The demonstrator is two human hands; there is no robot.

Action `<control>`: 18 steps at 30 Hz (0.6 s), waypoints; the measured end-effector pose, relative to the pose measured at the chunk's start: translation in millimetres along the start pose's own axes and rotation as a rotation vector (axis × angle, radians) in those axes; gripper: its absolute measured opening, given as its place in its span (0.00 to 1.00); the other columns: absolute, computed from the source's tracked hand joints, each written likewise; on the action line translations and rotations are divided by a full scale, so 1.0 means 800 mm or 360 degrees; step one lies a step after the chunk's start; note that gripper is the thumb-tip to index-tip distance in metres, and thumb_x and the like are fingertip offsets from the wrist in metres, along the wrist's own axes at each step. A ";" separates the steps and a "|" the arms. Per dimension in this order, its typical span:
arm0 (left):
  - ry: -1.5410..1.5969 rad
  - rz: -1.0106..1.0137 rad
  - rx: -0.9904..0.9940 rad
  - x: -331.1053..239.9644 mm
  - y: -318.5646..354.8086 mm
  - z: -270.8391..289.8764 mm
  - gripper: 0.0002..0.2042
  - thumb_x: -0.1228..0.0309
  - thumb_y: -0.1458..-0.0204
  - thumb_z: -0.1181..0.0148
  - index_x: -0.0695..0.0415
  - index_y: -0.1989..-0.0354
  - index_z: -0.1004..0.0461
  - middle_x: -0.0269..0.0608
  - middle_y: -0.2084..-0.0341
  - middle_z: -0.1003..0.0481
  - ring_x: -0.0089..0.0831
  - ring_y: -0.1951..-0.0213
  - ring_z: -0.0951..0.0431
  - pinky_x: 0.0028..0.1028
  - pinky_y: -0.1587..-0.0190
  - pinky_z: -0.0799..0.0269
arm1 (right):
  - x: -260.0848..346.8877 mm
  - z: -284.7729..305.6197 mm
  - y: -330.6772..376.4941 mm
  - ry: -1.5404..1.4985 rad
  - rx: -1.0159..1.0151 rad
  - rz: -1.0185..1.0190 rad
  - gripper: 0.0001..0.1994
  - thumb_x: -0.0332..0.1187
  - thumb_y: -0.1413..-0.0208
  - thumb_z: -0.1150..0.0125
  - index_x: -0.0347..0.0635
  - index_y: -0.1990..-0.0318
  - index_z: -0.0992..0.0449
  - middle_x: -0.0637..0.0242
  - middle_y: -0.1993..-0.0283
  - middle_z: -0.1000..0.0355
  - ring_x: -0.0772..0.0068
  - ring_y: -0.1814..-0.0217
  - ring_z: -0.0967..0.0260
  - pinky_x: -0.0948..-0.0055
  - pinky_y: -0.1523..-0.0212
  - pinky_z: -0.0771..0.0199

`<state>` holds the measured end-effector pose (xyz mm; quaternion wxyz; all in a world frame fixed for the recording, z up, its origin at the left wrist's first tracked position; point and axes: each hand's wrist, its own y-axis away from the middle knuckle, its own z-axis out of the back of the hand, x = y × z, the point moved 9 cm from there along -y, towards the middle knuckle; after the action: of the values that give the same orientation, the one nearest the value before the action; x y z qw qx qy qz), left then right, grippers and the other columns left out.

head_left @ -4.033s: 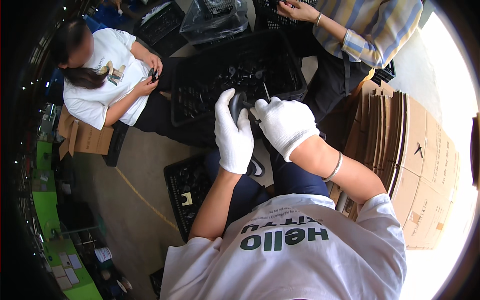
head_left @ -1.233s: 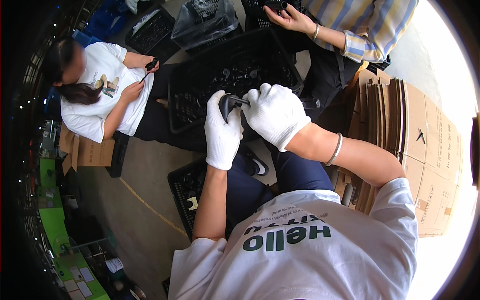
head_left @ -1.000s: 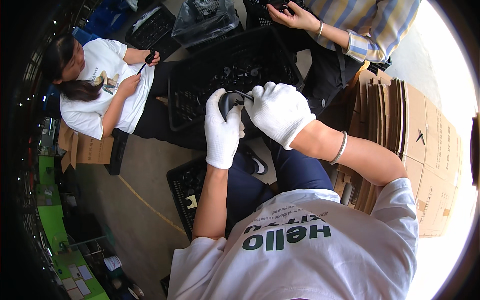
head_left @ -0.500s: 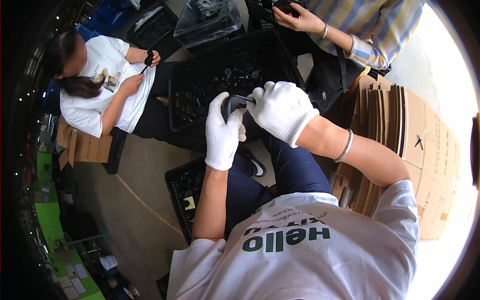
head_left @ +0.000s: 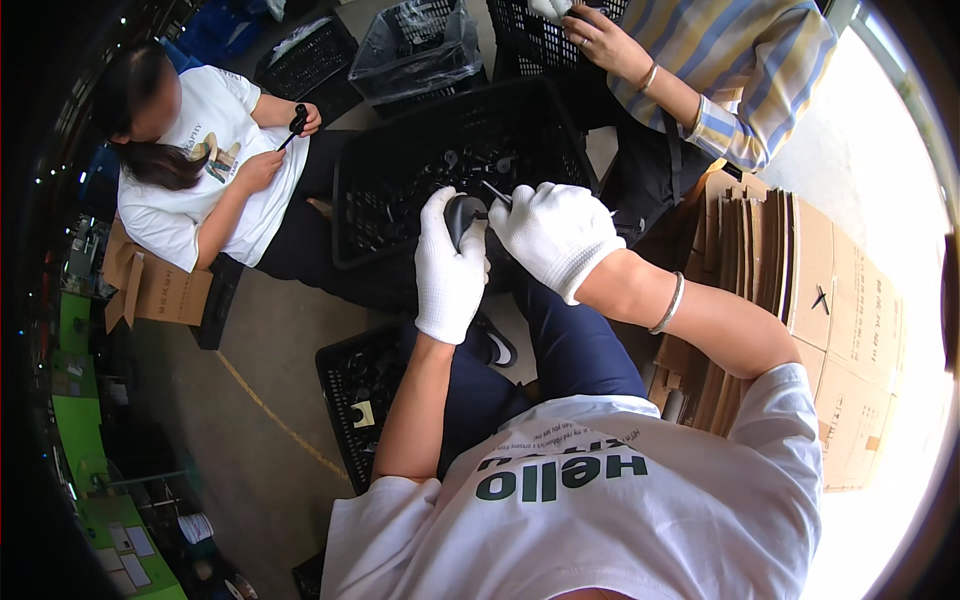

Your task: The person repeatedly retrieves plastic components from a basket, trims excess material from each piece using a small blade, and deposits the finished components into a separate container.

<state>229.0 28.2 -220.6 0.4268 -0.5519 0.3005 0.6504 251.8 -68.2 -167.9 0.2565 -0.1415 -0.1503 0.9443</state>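
In white knit gloves, both my hands are raised above the near side of a large black crate [head_left: 345, 215] of small black parts. My left hand [head_left: 450, 285] is closed round a smooth, rounded black plastic part [head_left: 462, 214], thumb and fingers on either side of it. Close by on the right, my right hand [head_left: 555, 232] is closed on a thin metal tool [head_left: 496, 192]; most of it is hidden in the fist. Its slender end points up and left, just apart from the black part. The exact kind of tool cannot be made out.
A person in white [head_left: 215, 165] on the left holds a black part. Another in a striped shirt [head_left: 720, 70] works at the far right beside another crate. By my left leg stands a smaller black crate [head_left: 335, 400]. Flattened cardboard boxes [head_left: 840, 330] are stacked at right.
The tool's tip has come off the black part and now points up and left. My right hand has shifted slightly down and left. The striped-shirt person now holds something whitish.
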 end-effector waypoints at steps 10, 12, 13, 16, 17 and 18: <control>-0.0734 -0.0831 -0.0222 -0.033 0.021 -0.010 0.25 0.84 0.53 0.50 0.61 0.44 0.42 0.57 0.49 0.35 0.54 0.49 0.31 0.39 0.50 0.31 | -0.035 -0.037 -0.001 -0.0907 0.0465 -0.0387 0.12 0.39 0.45 0.50 0.42 0.65 0.24 0.53 0.72 0.26 0.51 0.68 0.26 0.59 0.65 0.26; -0.0713 -0.0787 -0.0220 -0.037 0.027 -0.007 0.25 0.86 0.54 0.51 0.61 0.44 0.42 0.56 0.48 0.36 0.53 0.47 0.33 0.38 0.47 0.35 | -0.039 -0.062 0.004 -0.1283 0.0533 -0.0536 0.14 0.43 0.43 0.51 0.44 0.64 0.25 0.53 0.78 0.29 0.54 0.74 0.28 0.63 0.69 0.27; -0.0773 -0.0857 -0.0231 -0.040 0.030 -0.007 0.25 0.86 0.54 0.51 0.61 0.44 0.42 0.55 0.47 0.36 0.53 0.47 0.33 0.39 0.47 0.34 | -0.036 -0.076 0.011 -0.1587 0.0796 -0.0673 0.13 0.42 0.42 0.50 0.46 0.63 0.25 0.63 0.81 0.30 0.65 0.79 0.29 0.66 0.74 0.27; -0.0850 -0.0983 -0.0151 -0.038 0.033 -0.011 0.25 0.84 0.55 0.50 0.62 0.44 0.42 0.52 0.46 0.36 0.50 0.48 0.32 0.39 0.48 0.33 | -0.033 -0.101 0.039 -0.2111 0.1106 -0.1088 0.13 0.44 0.41 0.51 0.45 0.62 0.25 0.71 0.82 0.32 0.78 0.84 0.35 0.75 0.82 0.31; -0.0838 -0.0993 -0.0154 -0.038 0.031 -0.010 0.25 0.84 0.55 0.50 0.62 0.44 0.42 0.52 0.46 0.36 0.50 0.48 0.32 0.39 0.48 0.33 | -0.030 -0.104 0.041 -0.2374 0.1093 -0.1079 0.14 0.44 0.40 0.51 0.45 0.62 0.26 0.72 0.81 0.32 0.81 0.85 0.37 0.79 0.84 0.34; -0.0878 -0.1060 -0.0105 -0.040 0.032 -0.013 0.24 0.84 0.54 0.50 0.62 0.45 0.41 0.52 0.46 0.36 0.50 0.48 0.31 0.39 0.49 0.33 | -0.023 -0.105 0.043 -0.2646 0.1079 -0.1065 0.15 0.45 0.40 0.51 0.44 0.62 0.26 0.73 0.81 0.33 0.85 0.86 0.39 0.84 0.87 0.37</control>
<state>211.6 0.6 -193.9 0.6597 -0.4376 -0.0402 0.6096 281.0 -88.6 -253.7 0.3516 0.7059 -0.0356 0.6138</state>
